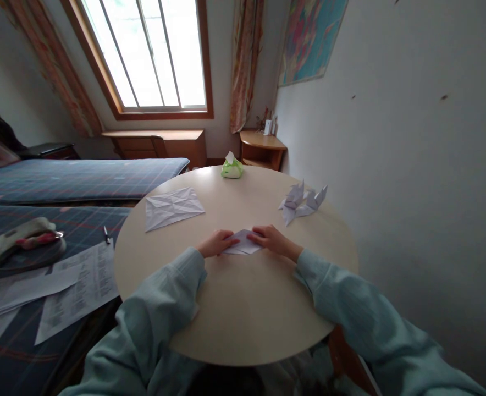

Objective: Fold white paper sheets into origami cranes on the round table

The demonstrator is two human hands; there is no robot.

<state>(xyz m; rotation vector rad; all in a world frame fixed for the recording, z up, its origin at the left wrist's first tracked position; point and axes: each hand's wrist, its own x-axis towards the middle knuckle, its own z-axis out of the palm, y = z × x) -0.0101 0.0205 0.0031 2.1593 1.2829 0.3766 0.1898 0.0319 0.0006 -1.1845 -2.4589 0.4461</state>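
A folded piece of white paper (pixel 243 243) is held between my two hands, just over the middle of the round table (pixel 251 308). My left hand (pixel 217 243) grips its left end, the thumb lying on top. At the right end my right hand (pixel 272 240) pinches it the same way, thumb above and fingers behind. The paper has slanting folded edges; its underside is hidden. Beyond my left hand lies a creased, unfolded white sheet (pixel 174 208). Past my right hand stand folded white paper figures (pixel 303 201) with pointed tips.
A green tissue pack (pixel 232 168) sits at the table's far edge. On the left, a bed with a plaid cover (pixel 82 177) adjoins the table, with printed sheets (pixel 80 291), a pen (pixel 106 235) and a pouch-like item (pixel 24 242). A white wall (pixel 412 181) rises at right.
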